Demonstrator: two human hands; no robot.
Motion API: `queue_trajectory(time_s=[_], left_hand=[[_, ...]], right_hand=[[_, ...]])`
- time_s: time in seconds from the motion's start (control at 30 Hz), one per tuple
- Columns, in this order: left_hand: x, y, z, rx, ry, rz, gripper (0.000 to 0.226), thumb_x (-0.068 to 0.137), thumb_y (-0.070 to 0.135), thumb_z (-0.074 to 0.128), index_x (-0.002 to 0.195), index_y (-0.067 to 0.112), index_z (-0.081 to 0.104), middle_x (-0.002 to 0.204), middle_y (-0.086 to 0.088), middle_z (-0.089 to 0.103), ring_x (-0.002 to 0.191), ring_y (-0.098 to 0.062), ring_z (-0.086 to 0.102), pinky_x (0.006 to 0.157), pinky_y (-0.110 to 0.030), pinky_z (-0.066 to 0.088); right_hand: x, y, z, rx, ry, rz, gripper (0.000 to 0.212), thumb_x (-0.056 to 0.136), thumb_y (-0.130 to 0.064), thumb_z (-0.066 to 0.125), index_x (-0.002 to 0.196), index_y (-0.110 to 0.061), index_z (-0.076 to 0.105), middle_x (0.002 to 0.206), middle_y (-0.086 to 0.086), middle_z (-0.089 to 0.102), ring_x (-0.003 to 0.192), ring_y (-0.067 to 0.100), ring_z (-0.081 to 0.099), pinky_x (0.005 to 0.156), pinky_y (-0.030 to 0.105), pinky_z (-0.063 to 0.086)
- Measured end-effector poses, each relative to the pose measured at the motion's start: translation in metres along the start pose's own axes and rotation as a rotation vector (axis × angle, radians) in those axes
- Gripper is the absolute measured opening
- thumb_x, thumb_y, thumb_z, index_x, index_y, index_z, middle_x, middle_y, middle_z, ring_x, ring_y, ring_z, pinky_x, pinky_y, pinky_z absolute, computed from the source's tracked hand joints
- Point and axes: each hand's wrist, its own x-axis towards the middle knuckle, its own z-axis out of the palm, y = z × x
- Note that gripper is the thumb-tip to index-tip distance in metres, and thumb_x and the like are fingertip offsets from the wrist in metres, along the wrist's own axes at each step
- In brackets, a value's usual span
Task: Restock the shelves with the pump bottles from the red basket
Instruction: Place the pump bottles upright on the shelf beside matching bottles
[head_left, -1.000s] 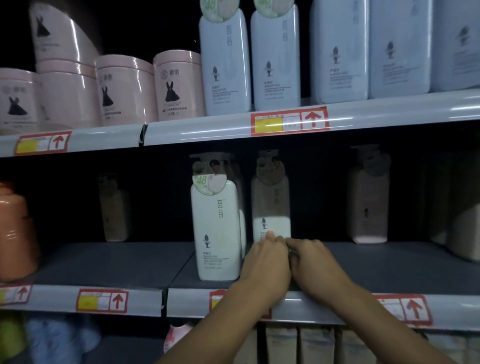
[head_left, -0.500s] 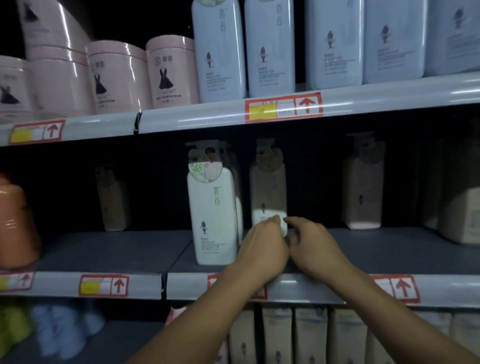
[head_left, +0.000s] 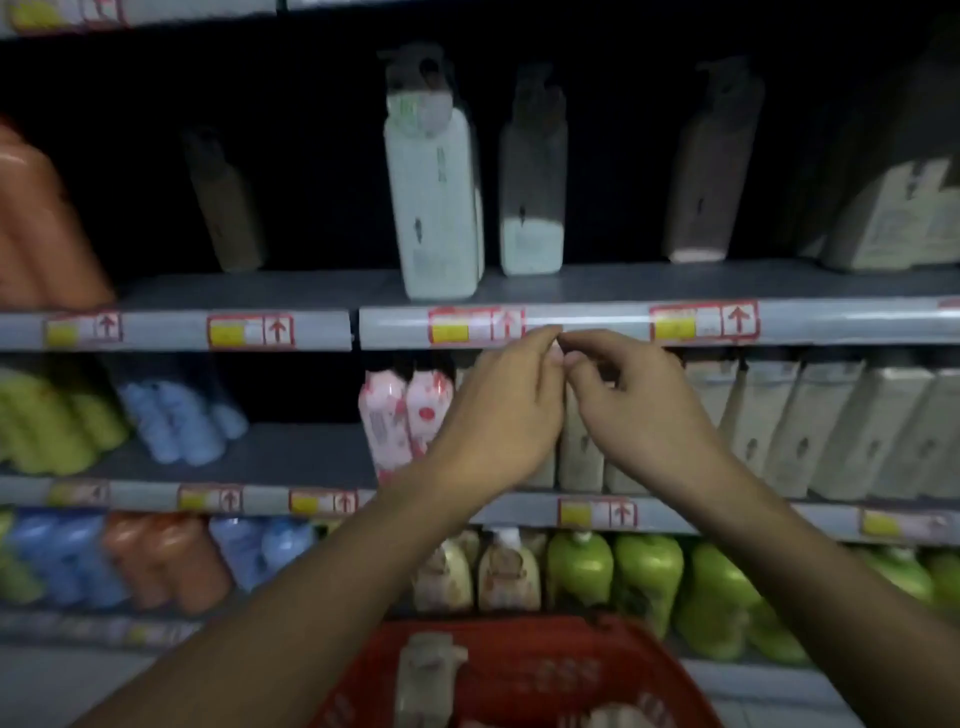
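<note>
A white pump bottle (head_left: 434, 208) stands at the front of the grey shelf (head_left: 623, 283). A second pump bottle (head_left: 531, 208) stands just right of it, further back and mostly in shadow. My left hand (head_left: 498, 410) and my right hand (head_left: 639, 400) hover side by side in front of the shelf's price rail. Their fingertips nearly touch, their fingers are loosely curled, and they hold nothing. At the bottom edge sits the red basket (head_left: 545, 675) with a pale pump bottle (head_left: 426, 675) lying in it.
More pump bottles stand deep on the same shelf at the left (head_left: 223, 208) and right (head_left: 711, 171), with orange bottles (head_left: 36, 223) at far left. The shelf below holds beige bottles (head_left: 831, 426) and pink bottles (head_left: 405, 415). Green bottles (head_left: 649, 577) fill the row under that.
Both hands have let go of the second pump bottle and pulled back and down to the price rail. The view has tilted down, bringing the lower shelves and red basket into sight.
</note>
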Motion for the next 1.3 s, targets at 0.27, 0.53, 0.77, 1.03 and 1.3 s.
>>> queue_trajectory(time_s=[0.27,0.53,0.77,1.03,1.3], left_hand=[[-0.185,-0.067,0.049,-0.017,-0.322,-0.252,0.041,0.104,0.029,0.053,0.142,0.014,0.057,0.138,-0.004,0.065,0.127,-0.018,0.060,0.104,-0.040,0.050],[-0.274,-0.113,0.089,-0.094,-0.615,-0.380,0.042,0.099,0.018,0.060,0.141,0.015,0.057,0.139,-0.001,0.065,0.129,-0.012,0.059,0.109,-0.033,0.048],[-0.284,-0.132,0.103,0.035,-0.759,-0.408,0.033,0.100,0.016,0.053,0.131,0.012,0.061,0.124,-0.008,0.069,0.115,-0.024,0.064,0.096,-0.042,0.052],[-0.298,-0.129,0.106,0.108,-1.051,-0.390,0.035,0.097,0.016,0.051,0.131,0.018,0.059,0.130,-0.008,0.066,0.116,-0.028,0.061,0.093,-0.041,0.052],[-0.309,-0.116,0.091,0.171,-1.065,-0.300,0.035,0.089,0.019,0.055,0.124,0.019,0.062,0.122,-0.005,0.067,0.112,-0.026,0.061,0.092,-0.031,0.047]], right_hand=[[-0.147,0.088,0.049,-0.173,-0.550,0.199,0.025,0.101,-0.020,0.058,0.121,-0.017,0.074,0.100,-0.006,0.076,0.068,-0.012,0.058,0.065,0.002,0.039],[-0.222,0.161,0.085,-0.506,-1.248,0.295,0.038,0.101,-0.033,0.055,0.136,-0.020,0.063,0.144,0.005,0.060,0.135,0.026,0.054,0.111,0.034,0.041],[-0.246,0.164,0.117,-0.765,-1.248,0.054,0.045,0.094,-0.035,0.061,0.133,-0.013,0.051,0.134,0.010,0.058,0.121,0.032,0.059,0.097,0.040,0.051],[-0.275,0.154,0.133,-0.387,-1.352,0.047,0.051,0.083,-0.058,0.065,0.126,-0.030,0.058,0.127,-0.009,0.063,0.115,0.018,0.062,0.093,0.039,0.053],[-0.324,0.152,0.137,-0.376,-1.148,0.026,0.052,0.088,-0.030,0.066,0.135,-0.020,0.047,0.132,0.004,0.059,0.116,0.027,0.064,0.091,0.038,0.053]])
